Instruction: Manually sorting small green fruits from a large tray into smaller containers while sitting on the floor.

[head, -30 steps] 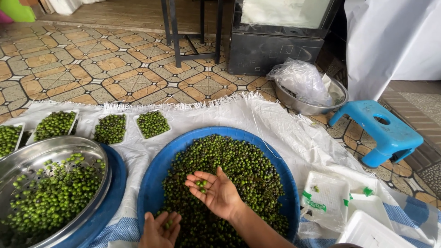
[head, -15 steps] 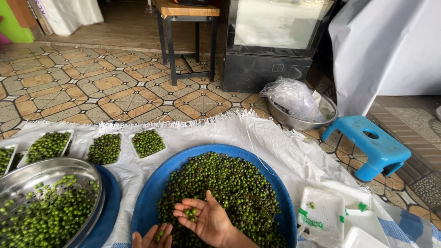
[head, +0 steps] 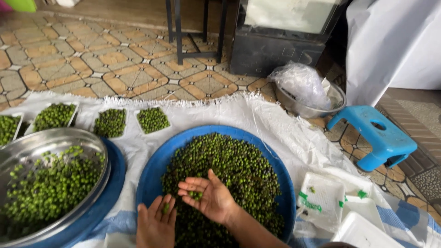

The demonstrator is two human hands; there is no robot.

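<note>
My right hand (head: 212, 200) lies palm up and open in the lower middle of the frame, fingers spread, cradling a few small green berries (head: 195, 194) loose in the hollow of the palm rather than pinching them. My left hand (head: 156, 225) sits just beside it at the bottom edge, back up and fingers loosely extended, resting on the heap with a berry or two showing between the fingers; it clamps on nothing I can see. Both hands are over the near side of the big blue basin (head: 151, 177), which is heaped with dark green berries. To the lower left a steel tray (head: 50, 138) holds a brighter green batch, and three small white trays (head: 109, 122) filled with berries line the white cloth (head: 216, 110) above it. Empty white foam trays (head: 321, 202) lie at the lower right, with a blue stool (head: 381, 138) and a steel bowl holding a plastic bag (head: 303, 87) beyond. As I judge it, the risk is spillage: the palm is flat and open, so a tilt of the wrist would roll the berries back into the heap and mix them in again. Compared with half a second ago, the right palm sits a little higher on the heap, and the view has tipped down.
</note>
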